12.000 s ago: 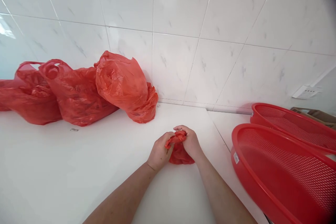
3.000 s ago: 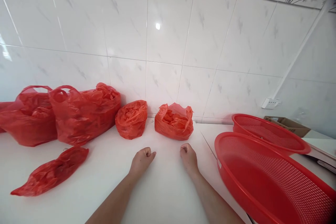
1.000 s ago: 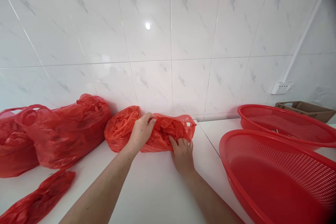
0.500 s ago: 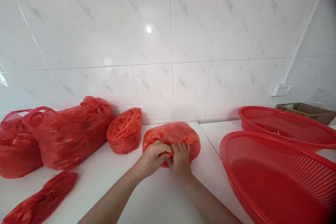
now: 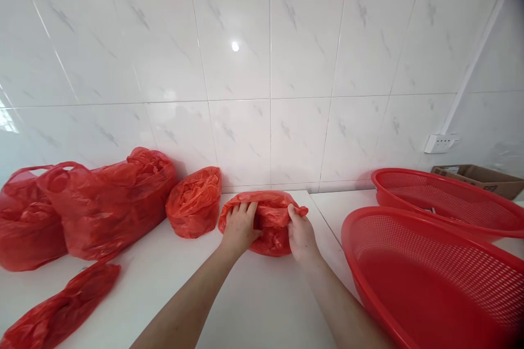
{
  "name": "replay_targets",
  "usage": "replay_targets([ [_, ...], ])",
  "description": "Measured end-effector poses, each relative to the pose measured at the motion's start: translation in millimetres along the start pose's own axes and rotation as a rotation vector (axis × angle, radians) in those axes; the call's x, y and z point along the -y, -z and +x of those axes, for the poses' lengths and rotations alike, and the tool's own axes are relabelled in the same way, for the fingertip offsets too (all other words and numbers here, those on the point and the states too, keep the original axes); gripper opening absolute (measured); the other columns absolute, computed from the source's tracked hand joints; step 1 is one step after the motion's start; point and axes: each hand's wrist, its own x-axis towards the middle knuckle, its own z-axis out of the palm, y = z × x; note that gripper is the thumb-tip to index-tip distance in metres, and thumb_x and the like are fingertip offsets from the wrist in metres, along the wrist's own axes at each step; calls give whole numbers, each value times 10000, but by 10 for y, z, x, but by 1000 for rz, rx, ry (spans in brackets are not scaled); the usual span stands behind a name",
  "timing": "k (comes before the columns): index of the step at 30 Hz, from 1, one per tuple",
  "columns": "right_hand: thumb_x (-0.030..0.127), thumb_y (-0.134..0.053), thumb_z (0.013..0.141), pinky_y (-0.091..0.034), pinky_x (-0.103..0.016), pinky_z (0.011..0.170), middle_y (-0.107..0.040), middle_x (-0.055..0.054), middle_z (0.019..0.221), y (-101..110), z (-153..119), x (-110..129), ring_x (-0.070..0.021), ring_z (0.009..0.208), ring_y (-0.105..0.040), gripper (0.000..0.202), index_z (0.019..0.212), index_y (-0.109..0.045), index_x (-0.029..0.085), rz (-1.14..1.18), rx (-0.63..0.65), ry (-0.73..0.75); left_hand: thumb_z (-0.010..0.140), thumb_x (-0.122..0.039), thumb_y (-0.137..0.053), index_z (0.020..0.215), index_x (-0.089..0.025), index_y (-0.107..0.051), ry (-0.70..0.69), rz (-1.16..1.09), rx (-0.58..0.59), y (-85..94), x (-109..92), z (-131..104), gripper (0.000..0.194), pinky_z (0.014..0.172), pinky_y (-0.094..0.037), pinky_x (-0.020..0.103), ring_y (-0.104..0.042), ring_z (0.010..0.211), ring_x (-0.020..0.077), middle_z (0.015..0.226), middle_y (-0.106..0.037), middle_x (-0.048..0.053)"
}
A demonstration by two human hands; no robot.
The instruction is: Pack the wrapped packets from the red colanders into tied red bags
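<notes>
A rounded red plastic bag (image 5: 272,237) rests on the white table between my hands, its film gathered in folds across the top. My left hand (image 5: 240,227) lies on the bag's left side, fingers spread over the film and thumb pointing right. At the bag's right side, my right hand (image 5: 302,233) pinches a twisted fold of the film between thumb and fingers. A smaller red bag (image 5: 195,204) with a crumpled top stands just to the left. What is inside the bags cannot be made out.
Large red bags (image 5: 110,207) stand at the left, with a flattened red bag (image 5: 65,305) in front. Two red perforated baskets (image 5: 429,278) sit at the right, one behind the other. Behind them is a cardboard box (image 5: 478,179). A tiled wall with a socket (image 5: 441,143) rises at the back.
My hands have moved apart from the bag's middle, the left one leftward and the right one rightward. The film between them is now stretched and folded sideways.
</notes>
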Motion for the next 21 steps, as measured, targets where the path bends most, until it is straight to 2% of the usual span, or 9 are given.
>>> replay_targets([
  [4,466,-624,771,-545,-330,750,-678,-64,1015,39,58,59,-215,941,-638,284,889,-629,208,228,-59,-48,661,-206,-695,1248,-221,-417,38,-20,-78,-44,2,1,650,903,-418,449,-474,1135,317,1222,-453,135],
  [7,541,-540,809,-553,-368,778,-684,-75,991,96,114,61,-219,929,-652,336,854,-601,214,211,-75,-35,731,-220,-651,1299,-218,-346,-17,-114,-262,-60,49,-47,645,896,-446,445,-414,1228,319,1317,-367,158],
  [9,594,-495,815,-552,-390,778,-690,-80,956,135,143,60,-229,921,-654,389,809,-585,216,177,-63,-1,766,-253,-636,1283,-214,-363,-119,-174,-365,-61,81,-89,587,918,-433,465,-412,1231,316,1307,-401,159],
  [10,610,-489,810,-550,-393,771,-692,-79,937,149,152,63,-232,915,-654,405,785,-580,216,168,-69,13,783,-276,-626,1238,-210,-411,-190,-187,-361,-58,88,-110,508,927,-425,467,-445,1194,305,1256,-458,148],
  [12,625,-489,799,-546,-387,745,-693,-81,915,163,154,80,-236,899,-651,428,780,-594,211,138,-52,17,804,-327,-610,1091,-212,-524,-346,-193,-270,-49,74,-149,321,942,-407,463,-514,1077,273,1110,-560,109],
  [14,621,-485,800,-533,-375,723,-692,-84,914,154,132,118,-237,874,-648,448,836,-634,199,42,8,7,795,-379,-619,1007,-219,-586,-465,-183,-159,-42,17,-176,268,958,-385,467,-539,1000,256,1022,-597,84],
  [16,591,-507,800,-510,-360,728,-691,-78,888,126,84,179,-231,840,-638,431,864,-665,195,-180,37,50,733,-417,-680,1049,-233,-601,-496,-175,-89,-44,-68,-188,374,971,-366,479,-534,1003,266,1039,-597,82],
  [19,517,-534,808,-467,-341,758,-675,-43,810,54,-24,300,-212,807,-608,341,788,-673,207,-586,36,246,596,-419,-785,1168,-263,-563,-428,-153,-17,-74,-194,-177,633,978,-347,508,-486,1097,311,1160,-556,94],
  [21,480,-511,831,-448,-328,768,-652,-22,780,-7,-107,382,-199,812,-589,315,755,-659,213,-712,128,322,573,-391,-800,1212,-285,-538,-372,-132,11,-112,-247,-160,698,964,-347,540,-457,1139,342,1218,-526,102],
])
